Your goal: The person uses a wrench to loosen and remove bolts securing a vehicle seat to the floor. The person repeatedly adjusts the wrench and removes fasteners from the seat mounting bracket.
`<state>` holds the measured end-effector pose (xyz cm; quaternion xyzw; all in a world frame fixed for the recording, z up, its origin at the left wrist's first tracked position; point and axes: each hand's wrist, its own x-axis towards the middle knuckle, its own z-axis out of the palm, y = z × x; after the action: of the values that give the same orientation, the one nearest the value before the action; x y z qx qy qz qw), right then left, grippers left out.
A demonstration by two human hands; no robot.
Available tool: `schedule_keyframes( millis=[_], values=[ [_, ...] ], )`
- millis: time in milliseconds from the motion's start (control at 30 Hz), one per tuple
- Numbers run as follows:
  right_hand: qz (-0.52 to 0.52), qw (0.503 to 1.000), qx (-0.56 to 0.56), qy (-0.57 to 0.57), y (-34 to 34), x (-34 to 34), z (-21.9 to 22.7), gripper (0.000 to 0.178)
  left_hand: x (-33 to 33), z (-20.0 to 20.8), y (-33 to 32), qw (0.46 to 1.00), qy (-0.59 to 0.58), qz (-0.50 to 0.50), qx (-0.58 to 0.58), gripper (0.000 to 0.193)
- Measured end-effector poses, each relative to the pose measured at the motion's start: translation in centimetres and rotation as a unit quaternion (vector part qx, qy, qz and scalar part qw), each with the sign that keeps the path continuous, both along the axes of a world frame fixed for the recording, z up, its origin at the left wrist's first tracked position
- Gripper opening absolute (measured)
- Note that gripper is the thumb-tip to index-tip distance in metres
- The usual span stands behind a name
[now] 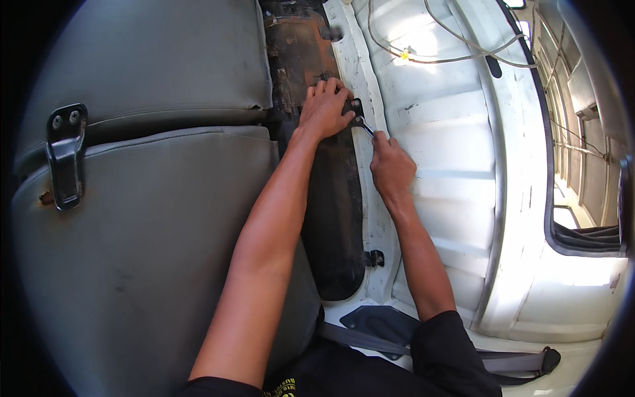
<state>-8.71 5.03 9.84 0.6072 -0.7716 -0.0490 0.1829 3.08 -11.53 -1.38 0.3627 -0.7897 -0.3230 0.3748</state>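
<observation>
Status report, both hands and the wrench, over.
Left hand pressed on the black bolt fitting at the dark panel. Right hand shut on the wrench, head at the fitting. Nothing in the way.

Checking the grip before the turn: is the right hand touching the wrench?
Touching. The head view shows the right hand closed around the wrench handle, which sticks out past its fingers.
</observation>
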Motion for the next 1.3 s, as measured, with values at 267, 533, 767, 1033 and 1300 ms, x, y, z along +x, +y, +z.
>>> schedule_keyframes(
  millis=[267, 533, 767, 1033, 1300],
  values=[
    [0.044, 0.989, 0.140, 0.015, -5.5, 0.3, 7.6, 0.015, 0.1, -0.2, 0.2, 1.000, 0.016, 0.002, 0.003, 0.045],
    [0.087, 0.960, 0.247, 0.101, -11.2, 0.8, 9.5, 0.011, 0.4, 0.3, 0.2, 1.000, 0.008, -0.010, 0.020, 0.052],
    [0.172, 0.927, 0.326, 0.072, -15.4, 0.1, 9.9, 0.007, 0.4, 0.3, 0.2, 0.999, 0.006, -0.004, 0.032, 0.053],
    [0.113, 0.951, 0.279, 0.066, -12.6, -0.8, 8.8, 0.011, 0.2, 0.6, 0.3, 1.000, 0.006, -0.009, 0.026, 0.056],
    [0.058, 0.997, -0.002, 0.057, 1.1, -0.8, -2.1, 0.016, 0.1, 0.6, 0.2, 1.000, 0.009, -0.003, 0.022, 0.055]
  ],
)
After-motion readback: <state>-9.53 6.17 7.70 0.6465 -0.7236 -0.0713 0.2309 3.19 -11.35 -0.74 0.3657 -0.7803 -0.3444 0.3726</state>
